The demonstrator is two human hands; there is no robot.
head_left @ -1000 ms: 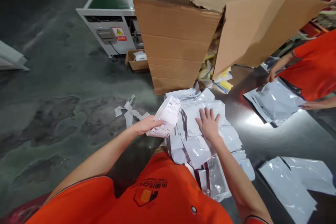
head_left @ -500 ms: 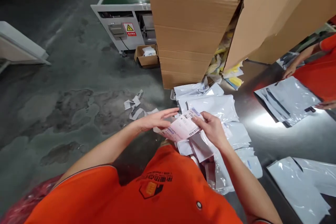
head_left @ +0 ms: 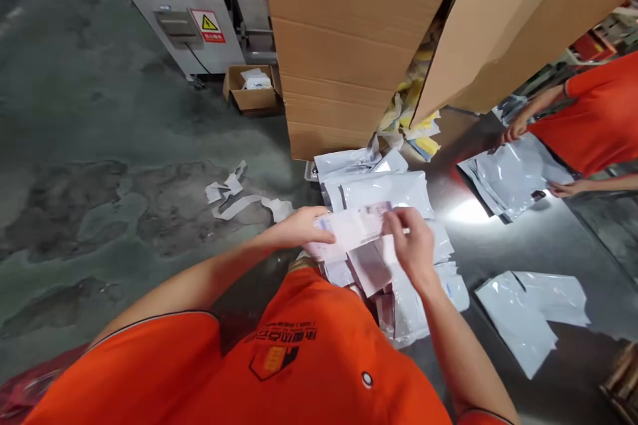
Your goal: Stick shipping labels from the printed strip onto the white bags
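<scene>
My left hand [head_left: 308, 227] grips the left end of a strip of white printed shipping labels [head_left: 351, 231], its thumb lying on top. At the strip's right end my right hand [head_left: 413, 239] pinches the edge between curled fingers, slightly blurred. The print on the strip is smeared and cannot be read. Under and around both hands lies a heap of white plastic mailing bags [head_left: 386, 191], overlapping one another on the metal table [head_left: 443, 172].
A tall cardboard box [head_left: 343, 46] stands behind the heap, with yellow-and-white packages [head_left: 423, 136] at its opening. At right, a co-worker's hands [head_left: 563, 188] hold grey-white bags [head_left: 508, 172]. More bags [head_left: 528, 312] lie at front right. Paper scraps [head_left: 249, 202] lie on the floor.
My left hand has closed on the left end of the label strip, from fingers spread before. My right fingers have curled at its right end. The view has shifted.
</scene>
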